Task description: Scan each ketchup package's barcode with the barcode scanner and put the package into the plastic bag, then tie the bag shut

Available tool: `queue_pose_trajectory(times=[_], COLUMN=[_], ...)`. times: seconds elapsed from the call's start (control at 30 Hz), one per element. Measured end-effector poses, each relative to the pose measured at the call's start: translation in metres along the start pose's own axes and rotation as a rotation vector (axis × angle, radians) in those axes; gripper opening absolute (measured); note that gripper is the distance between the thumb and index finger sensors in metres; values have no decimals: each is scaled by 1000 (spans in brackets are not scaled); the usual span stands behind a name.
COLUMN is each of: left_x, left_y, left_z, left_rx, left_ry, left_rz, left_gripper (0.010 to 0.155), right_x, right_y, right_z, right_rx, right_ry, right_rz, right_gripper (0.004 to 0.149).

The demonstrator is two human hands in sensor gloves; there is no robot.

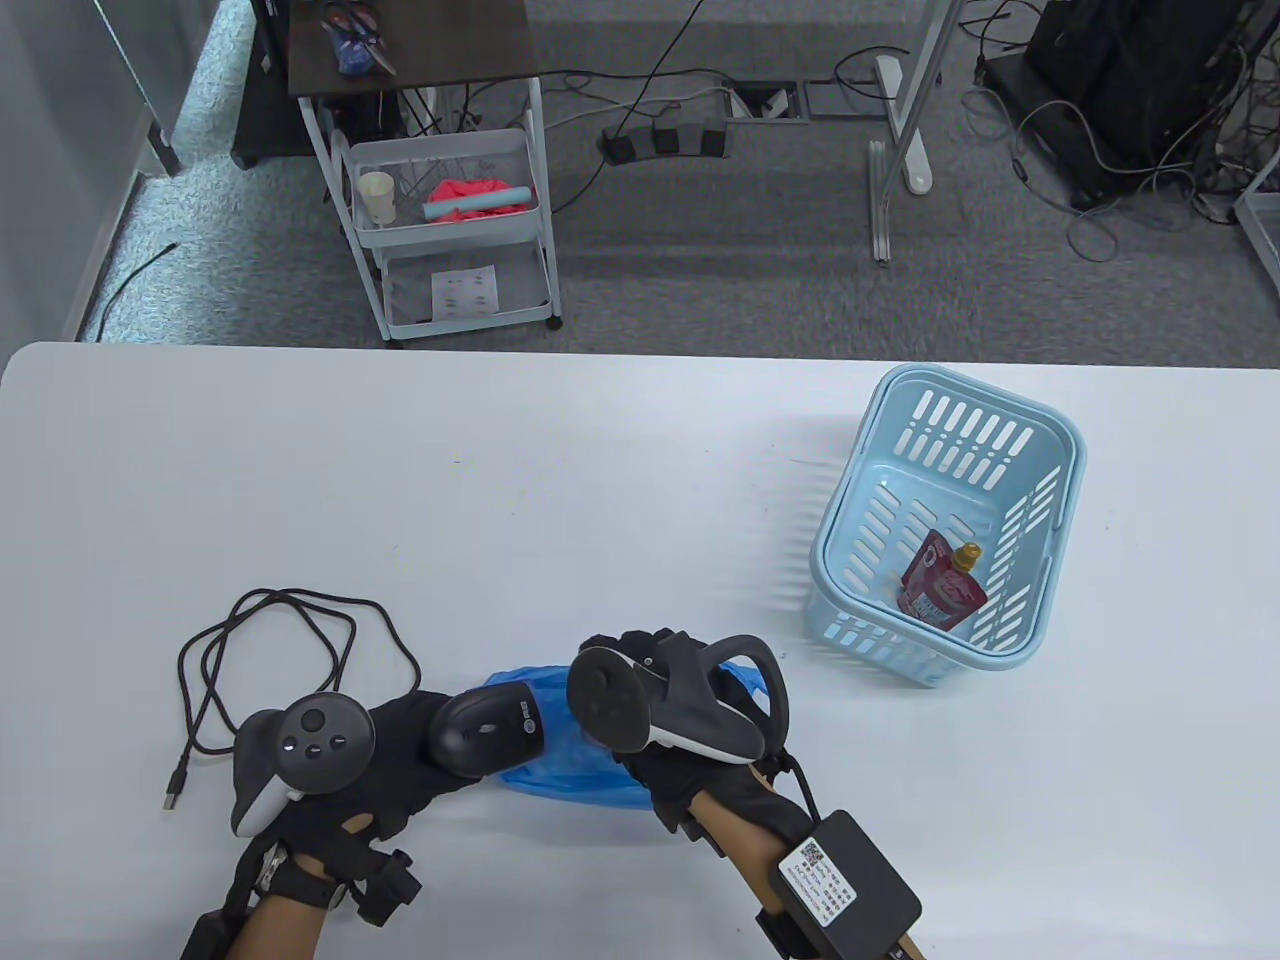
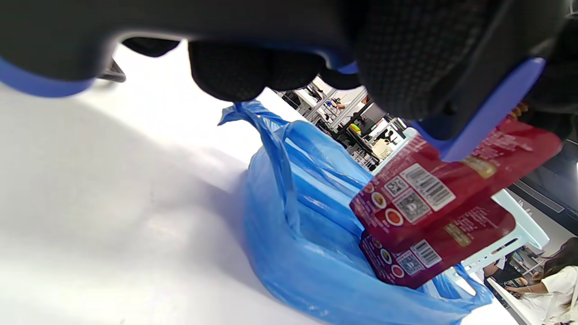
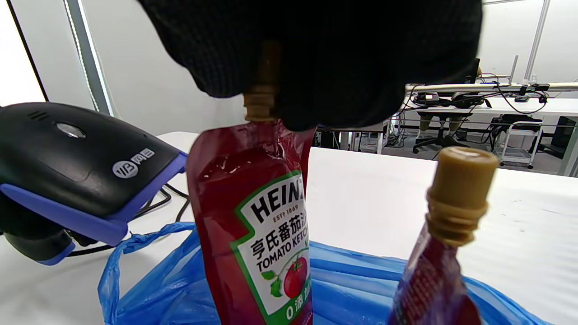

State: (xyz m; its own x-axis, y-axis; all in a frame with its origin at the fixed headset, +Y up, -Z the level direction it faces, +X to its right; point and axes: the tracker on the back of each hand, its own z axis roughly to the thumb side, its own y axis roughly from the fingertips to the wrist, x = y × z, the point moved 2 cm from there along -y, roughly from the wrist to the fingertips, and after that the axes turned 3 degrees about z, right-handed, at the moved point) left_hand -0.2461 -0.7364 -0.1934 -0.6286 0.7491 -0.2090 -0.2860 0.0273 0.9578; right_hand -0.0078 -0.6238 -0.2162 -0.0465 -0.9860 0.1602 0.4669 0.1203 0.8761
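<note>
Right wrist view: ketchup pouch (image 3: 257, 225) hangs by its cap below right grip (image 3: 316, 58).

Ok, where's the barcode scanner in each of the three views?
Table view: barcode scanner bottom centre-left, gripped by the left hand.
Left wrist view: its dark body and blue trim fill the top edge.
Right wrist view: at the left.
Shared landmark: the blue plastic bag, beside it in every view.

Office-lab: desks (image 3: 496, 97), floor cables (image 1: 1100, 170).
</note>
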Motion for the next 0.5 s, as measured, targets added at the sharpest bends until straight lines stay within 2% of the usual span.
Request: queue_pose_trajectory(times=[0.5], left_x=[2], left_y=[0], left_z=[-2], left_rx=[11], left_ry=[6], left_rz=[9], left_gripper=[49], right_x=[18], right_y=[-3], right_z=[1], right_rx=[16], right_ry=[97], right_rz=[50], right_gripper=[46])
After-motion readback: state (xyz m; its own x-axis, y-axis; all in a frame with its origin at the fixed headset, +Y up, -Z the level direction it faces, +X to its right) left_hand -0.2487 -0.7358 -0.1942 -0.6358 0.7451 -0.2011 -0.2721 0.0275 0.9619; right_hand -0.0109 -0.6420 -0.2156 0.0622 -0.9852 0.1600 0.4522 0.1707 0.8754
